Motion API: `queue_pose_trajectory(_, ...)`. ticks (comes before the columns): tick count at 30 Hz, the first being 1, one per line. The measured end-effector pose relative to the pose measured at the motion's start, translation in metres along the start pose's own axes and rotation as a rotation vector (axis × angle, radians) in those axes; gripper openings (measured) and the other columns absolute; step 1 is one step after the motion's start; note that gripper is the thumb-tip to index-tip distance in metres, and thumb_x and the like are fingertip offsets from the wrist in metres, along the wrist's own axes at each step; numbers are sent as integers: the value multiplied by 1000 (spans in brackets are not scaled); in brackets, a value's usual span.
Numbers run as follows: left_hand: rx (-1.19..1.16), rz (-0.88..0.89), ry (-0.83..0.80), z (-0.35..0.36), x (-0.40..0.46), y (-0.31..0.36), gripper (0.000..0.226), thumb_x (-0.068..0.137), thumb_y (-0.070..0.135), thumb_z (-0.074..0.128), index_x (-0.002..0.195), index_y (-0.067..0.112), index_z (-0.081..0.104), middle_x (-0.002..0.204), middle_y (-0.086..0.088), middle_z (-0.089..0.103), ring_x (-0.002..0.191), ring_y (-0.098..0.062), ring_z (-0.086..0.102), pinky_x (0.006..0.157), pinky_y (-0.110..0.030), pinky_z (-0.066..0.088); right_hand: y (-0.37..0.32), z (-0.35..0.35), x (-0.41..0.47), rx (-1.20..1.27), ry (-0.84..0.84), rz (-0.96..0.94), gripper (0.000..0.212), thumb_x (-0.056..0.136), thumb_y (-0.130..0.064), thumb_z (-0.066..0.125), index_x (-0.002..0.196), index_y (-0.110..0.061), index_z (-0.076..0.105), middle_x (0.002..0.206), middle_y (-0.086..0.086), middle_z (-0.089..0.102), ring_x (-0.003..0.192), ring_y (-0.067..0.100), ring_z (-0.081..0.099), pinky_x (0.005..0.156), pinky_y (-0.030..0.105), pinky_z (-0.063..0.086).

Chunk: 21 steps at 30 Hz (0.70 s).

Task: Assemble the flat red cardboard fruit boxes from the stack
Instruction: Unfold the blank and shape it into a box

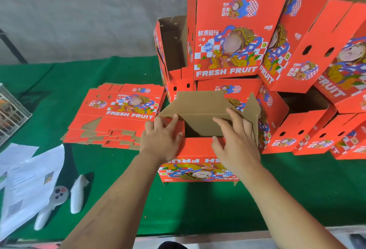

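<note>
A red fruit box (198, 149) stands in front of me on the green table, upside down, with its brown flaps raised and a dark opening in the middle. My left hand (161, 140) presses flat on the left flap with straight fingers. My right hand (235, 142) lies on the right flap, its fingers spread and its thumb at the near edge of the opening. A stack of flat red box blanks (118, 114) lies on the table to the left of the box.
Several assembled red boxes (233, 35) are piled behind and to the right. Papers (29, 185) and two white handheld controllers (78, 193) lie at the near left. A wire crate (10, 114) stands at the left edge. Green cloth (198, 209) covers the table.
</note>
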<state>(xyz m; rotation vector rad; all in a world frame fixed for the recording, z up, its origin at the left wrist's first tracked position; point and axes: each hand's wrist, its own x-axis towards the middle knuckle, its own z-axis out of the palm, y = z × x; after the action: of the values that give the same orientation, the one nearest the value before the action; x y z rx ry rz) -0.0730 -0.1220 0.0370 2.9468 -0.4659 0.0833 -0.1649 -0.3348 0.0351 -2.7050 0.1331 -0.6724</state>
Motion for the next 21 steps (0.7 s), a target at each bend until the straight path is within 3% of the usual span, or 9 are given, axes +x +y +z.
queue_pose_trajectory(3, -67, -5, -3, -8, 10, -2, 62, 105, 48, 35, 163, 38, 16, 145, -12, 45, 122, -40, 42, 104, -47, 40, 9, 2, -10, -40, 188, 30, 49, 85, -31, 65, 134, -35, 64, 164, 1, 34, 138, 34, 36, 109, 56, 31)
queue_pose_trajectory(6, -147, -21, 16, -12, 18, -3, 72, 105, 44, 38, 164, 38, -3, 147, -14, 52, 123, -43, 49, 101, -50, 45, 23, 6, -22, 2, 219, 263, 68, 89, -54, 59, 154, -36, 47, 173, 1, 15, 154, 35, 19, 117, 58, 21)
queue_pose_trajectory(9, -105, -50, 35, -10, 24, 4, 74, 104, 50, 38, 160, 45, -8, 142, -11, 58, 122, -41, 53, 87, -48, 49, 39, 8, -29, 129, 164, 143, 72, 94, -58, 51, 160, -30, 38, 168, -8, 32, 156, 23, 22, 122, 56, 25)
queue_pose_trajectory(12, -123, -85, 86, -7, 24, 8, 74, 101, 52, 43, 162, 43, 2, 143, -11, 54, 121, -41, 50, 91, -47, 47, 41, 7, -29, 294, 108, 86, 74, 96, -46, 57, 162, -28, 29, 156, -7, 48, 148, 9, 36, 123, 29, 24)
queue_pose_trajectory(13, -123, -92, 119, -5, 23, 9, 74, 99, 50, 47, 162, 39, 10, 140, -14, 52, 120, -41, 47, 96, -48, 43, 41, 6, -28, 317, 92, 80, 70, 97, -44, 58, 160, -26, 36, 153, -6, 51, 145, 9, 39, 121, 24, 26)
queue_pose_trajectory(16, -211, -56, 241, 2, 22, 5, 68, 93, 38, 63, 152, 16, 39, 147, -23, 43, 130, -44, 41, 112, -50, 33, 44, 4, -20, 156, 134, 18, 46, 95, -47, 53, 124, -17, 74, 135, 0, 67, 129, 22, 51, 111, 38, 42)
queue_pose_trajectory(17, -283, -8, 253, 2, 22, 3, 65, 90, 31, 67, 147, 11, 42, 151, -22, 42, 135, -43, 41, 114, -50, 33, 46, 2, -15, 111, 146, 16, 43, 95, -47, 52, 110, -17, 78, 124, 0, 70, 119, 25, 53, 104, 42, 46)
queue_pose_trajectory(19, -511, 95, 231, 0, 21, -1, 60, 86, 25, 65, 140, 10, 42, 137, -11, 54, 126, -35, 51, 108, -46, 40, 47, -4, -3, 79, 130, 47, 46, 98, -50, 45, 90, -15, 74, 99, -1, 68, 101, 29, 51, 91, 45, 47)
queue_pose_trajectory(21, -676, 131, 202, -5, 20, -4, 47, 88, 38, 53, 130, 17, 50, 122, 0, 59, 117, -27, 53, 100, -40, 40, 45, -8, 13, 160, 109, 134, 57, 102, -54, 33, 78, -13, 65, 81, -2, 59, 91, 27, 46, 85, 46, 44)
